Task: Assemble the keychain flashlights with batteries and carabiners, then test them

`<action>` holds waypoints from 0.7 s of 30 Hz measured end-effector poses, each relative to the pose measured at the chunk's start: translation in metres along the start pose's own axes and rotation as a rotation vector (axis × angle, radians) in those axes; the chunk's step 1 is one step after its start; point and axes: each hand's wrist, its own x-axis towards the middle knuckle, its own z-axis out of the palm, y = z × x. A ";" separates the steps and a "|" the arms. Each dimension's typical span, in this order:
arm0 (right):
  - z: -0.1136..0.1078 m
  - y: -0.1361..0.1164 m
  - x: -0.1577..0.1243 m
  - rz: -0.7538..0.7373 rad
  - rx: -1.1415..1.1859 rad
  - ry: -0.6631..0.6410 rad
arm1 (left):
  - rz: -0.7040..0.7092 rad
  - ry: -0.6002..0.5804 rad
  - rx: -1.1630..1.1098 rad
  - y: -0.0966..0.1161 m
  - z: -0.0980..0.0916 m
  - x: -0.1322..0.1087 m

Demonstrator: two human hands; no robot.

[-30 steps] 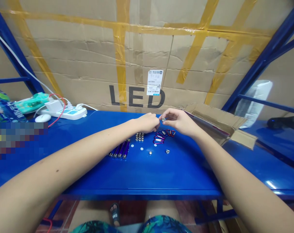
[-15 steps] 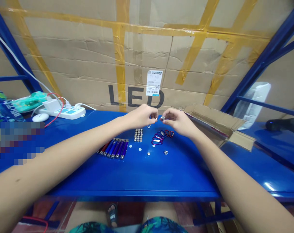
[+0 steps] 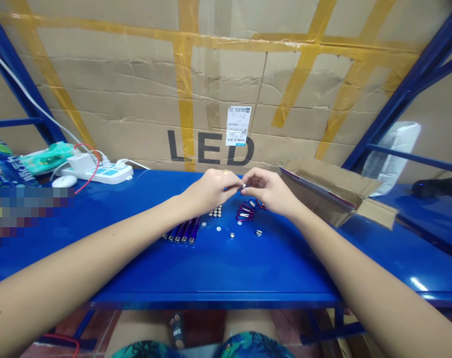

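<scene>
Both hands raised just above table (image 3: 226,268), fingertips meeting at centre.

Right hand (image 3: 268,191) - thumb and forefinger pinch small silver piece (image 3: 244,186), too small to identify.

Left hand (image 3: 211,191) - fingers curled into pinch, tips at same piece from left; whether it holds anything of its own, cannot tell.

Piece lies between the 2 hands, level with both, equally near each. Long axis not readable.

Below hands: carabiners (image 3: 246,211) under right, battery cluster (image 3: 215,212) and torches (image 3: 183,231) under left, 3 loose bits nearer body. Box (image 3: 334,196) well right.
</scene>
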 end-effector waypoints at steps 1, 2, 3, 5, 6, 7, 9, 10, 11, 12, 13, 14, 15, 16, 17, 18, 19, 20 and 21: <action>0.000 0.000 0.000 -0.001 0.001 0.000 | 0.020 -0.004 -0.001 0.000 0.000 -0.001; 0.000 0.001 0.000 -0.002 0.002 0.000 | 0.034 -0.005 -0.004 -0.001 -0.001 -0.001; 0.001 0.001 0.000 -0.003 0.004 0.001 | 0.036 -0.001 -0.008 -0.001 -0.001 -0.002; 0.001 0.001 0.000 -0.007 0.011 0.007 | -0.001 0.014 -0.012 0.000 -0.005 -0.003; 0.001 0.001 0.000 -0.010 0.016 0.010 | -0.038 0.015 -0.009 0.002 -0.007 -0.004; 0.001 0.000 0.000 -0.014 0.019 0.016 | -0.081 0.002 -0.003 0.004 -0.011 -0.004; 0.000 -0.001 0.000 -0.018 0.014 0.038 | -0.140 -0.112 -0.018 0.010 -0.018 -0.004; -0.001 -0.002 0.000 -0.016 0.007 0.051 | -0.144 -0.217 -0.052 0.014 -0.022 -0.005; -0.002 -0.002 0.000 -0.010 0.001 0.065 | -0.124 -0.354 -0.111 0.019 -0.025 -0.005; -0.003 -0.003 0.001 -0.001 -0.002 0.075 | -0.100 -0.494 -0.177 0.025 -0.027 -0.006; -0.004 -0.003 0.001 0.010 0.000 0.081 | -0.080 -0.606 -0.224 0.030 -0.028 -0.006; -0.005 -0.003 0.001 0.020 0.005 0.082 | -0.068 -0.691 -0.231 0.035 -0.029 -0.007; -0.005 -0.003 0.001 0.028 0.011 0.080 | -0.064 -0.744 -0.219 0.039 -0.028 -0.008; -0.005 -0.003 0.001 0.034 0.016 0.076 | -0.061 -0.783 -0.200 0.042 -0.027 -0.009; -0.005 -0.002 0.001 0.037 0.019 0.070 | -0.061 -0.807 -0.178 0.044 -0.025 -0.009; -0.004 -0.002 0.001 0.038 0.019 0.062 | -0.063 -0.820 -0.160 0.045 -0.023 -0.010; -0.004 -0.001 0.001 0.038 0.017 0.054 | -0.066 -0.829 -0.145 0.045 -0.021 -0.010; -0.003 0.000 0.001 0.037 0.013 0.045 | -0.073 -0.830 -0.130 0.045 -0.019 -0.011; -0.003 0.002 0.001 0.034 0.008 0.037 | -0.083 -0.829 -0.115 0.045 -0.018 -0.011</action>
